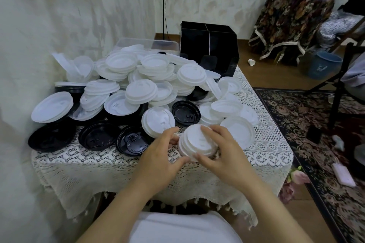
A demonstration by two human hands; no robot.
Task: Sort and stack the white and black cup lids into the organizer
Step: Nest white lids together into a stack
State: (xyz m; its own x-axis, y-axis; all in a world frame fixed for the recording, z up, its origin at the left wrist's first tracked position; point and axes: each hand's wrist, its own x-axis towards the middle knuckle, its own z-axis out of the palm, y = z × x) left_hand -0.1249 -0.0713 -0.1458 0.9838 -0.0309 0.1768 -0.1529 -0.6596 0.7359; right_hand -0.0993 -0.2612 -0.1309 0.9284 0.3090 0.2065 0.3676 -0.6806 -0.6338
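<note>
- White-clothed lap (183, 229) fills the bottom edge at 6 o'clock, with both bare forearms reaching up from it over the lace tablecloth (94, 165).
- Just past table centre toward 5 o'clock, a short stack of white lids (192, 141) sits on the cloth between the hands.
- Right hand (221, 150) is draped over the stack from the 3 o'clock side. Its fingers curl over the top and its thumb hooks the near rim, so the grasp is closed around the stack.
- Left hand (164, 156) closes in from 9 o'clock, fingertips against the stack's side and thumb under its near edge, cupping it.
- Step in hand, as I judge it: squaring up and nesting a handful of white lids before carrying them off.
- At 1 o'clock, on the far corner, stands the black organizer (197, 41). Its compartments look empty from here, though the inside is dark.
- From 10 to 12 o'clock, a heap of white lids (138, 77) fills the table, with a clear bin (146, 42) behind it.
- Black lids (96, 136) lie along 9 o'clock, one more at centre.
- Next move calls for lifting the stack level, clearing the heap without knocking it, and lowering it into one compartment kept for white.
- Most of the sorting remains.
</note>
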